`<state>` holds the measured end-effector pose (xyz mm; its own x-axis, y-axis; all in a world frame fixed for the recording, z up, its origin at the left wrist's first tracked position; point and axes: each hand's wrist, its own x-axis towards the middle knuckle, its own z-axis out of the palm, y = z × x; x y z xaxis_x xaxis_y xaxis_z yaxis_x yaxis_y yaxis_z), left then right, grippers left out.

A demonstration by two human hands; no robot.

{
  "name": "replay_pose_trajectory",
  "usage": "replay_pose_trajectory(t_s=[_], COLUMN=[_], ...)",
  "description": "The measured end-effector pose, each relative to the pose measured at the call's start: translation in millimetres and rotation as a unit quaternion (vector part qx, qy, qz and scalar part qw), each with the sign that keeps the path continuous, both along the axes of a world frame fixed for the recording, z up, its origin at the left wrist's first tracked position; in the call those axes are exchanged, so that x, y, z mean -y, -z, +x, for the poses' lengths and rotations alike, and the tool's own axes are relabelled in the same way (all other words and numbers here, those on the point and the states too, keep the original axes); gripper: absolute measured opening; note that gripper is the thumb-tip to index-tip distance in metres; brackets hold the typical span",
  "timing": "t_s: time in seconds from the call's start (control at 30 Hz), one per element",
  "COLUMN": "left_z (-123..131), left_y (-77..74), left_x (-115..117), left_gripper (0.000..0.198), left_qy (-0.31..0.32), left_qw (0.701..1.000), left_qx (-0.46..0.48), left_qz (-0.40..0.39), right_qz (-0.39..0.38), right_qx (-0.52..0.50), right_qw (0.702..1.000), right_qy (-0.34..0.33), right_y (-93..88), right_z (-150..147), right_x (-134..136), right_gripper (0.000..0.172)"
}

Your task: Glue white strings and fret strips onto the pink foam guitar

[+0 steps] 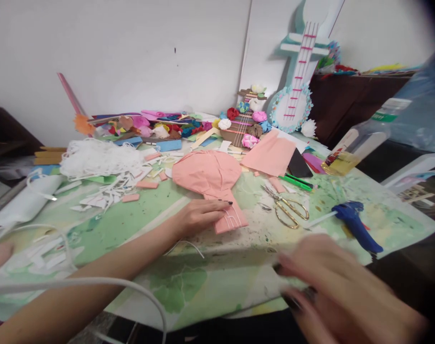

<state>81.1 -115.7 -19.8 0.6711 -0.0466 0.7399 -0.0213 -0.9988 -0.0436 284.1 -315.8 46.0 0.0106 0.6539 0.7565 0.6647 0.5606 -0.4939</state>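
Note:
A pink paper-covered, lute-shaped craft piece lies on the table, its rounded body away from me and its short neck towards me. Several thin white cords run across the neck's near end. My left hand grips the neck, fingers across its top and the thumb hidden. In the front right, above the table's edge, my right hand is smeared by motion. Its thumb and forefinger are near each other, but whether anything is between them is unclear. Gold-handled scissors and a blue glue gun lie beyond it.
A tangle of white cord and paper scraps lie at left. Pink paper, a black phone-like slab and a green cutter lie at right. A decorated instrument model leans on the wall. A white cable loops in front.

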Motion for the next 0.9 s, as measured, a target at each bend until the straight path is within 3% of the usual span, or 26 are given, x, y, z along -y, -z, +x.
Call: replay_pose_trajectory(t_s=[0.07, 0.17, 0.3, 0.7, 0.9], left_z=[-0.4, -0.8, -0.9, -2.6, -2.6], left_y=[-0.2, 1.9, 6.3, 13.2, 14.5], left_x=[0.7, 0.5, -1.5, -3.7, -3.6], left_gripper=[0.012, 0.012, 0.012, 0.017, 0.01], left_qy=[0.0, 0.0, 0.007, 0.011, 0.014], left_qw=[1.0, 1.0, 1.0, 0.999, 0.998], left_qx=[-0.007, -0.015, -0.014, -0.047, -0.056], left_qz=[-0.001, -0.006, -0.011, -0.012, -0.033], right_qz=[0.015, 0.006, 0.008, -0.001, -0.013], right_qx=[0.029, 0.015, 0.012, -0.002, -0.005], right_qw=[0.999, 0.999, 1.0, 1.0, 1.0], right_qy=[-0.025, -0.028, -0.004, 0.016, 0.02], right_y=[17.4, 52.5, 78.9, 85.2, 87.0], right_z=[-9.0, -21.5, -32.4, -40.7, -40.1], right_x=[-23.2, -51.4, -62.7, -67.8, -69.7], right_gripper=[0.032, 0.032, 0.031, 0.023, 0.021])
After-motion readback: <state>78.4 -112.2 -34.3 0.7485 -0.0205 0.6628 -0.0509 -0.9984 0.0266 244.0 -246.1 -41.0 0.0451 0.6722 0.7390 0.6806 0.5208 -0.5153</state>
